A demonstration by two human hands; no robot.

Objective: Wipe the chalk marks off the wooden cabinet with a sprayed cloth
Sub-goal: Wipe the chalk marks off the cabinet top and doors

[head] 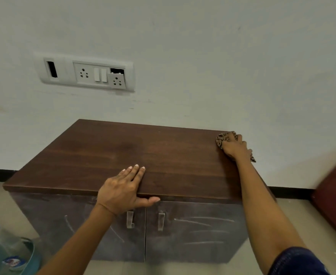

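A low wooden cabinet point(107, 155) with a dark brown top stands against the wall. Its two front doors carry white chalk marks point(200, 222), more on the right door. My right hand point(235, 147) presses a brown patterned cloth point(221, 138) onto the far right corner of the top. Flat on the front edge of the top lies my left hand point(123, 187), fingers spread, thumb over the edge, holding nothing.
A clear bottle of blue liquid with a blue cap point(2, 253) stands on the floor at the lower left. A switch and socket panel point(87, 73) is on the wall above. Dark red furniture point(335, 195) stands at the right edge.
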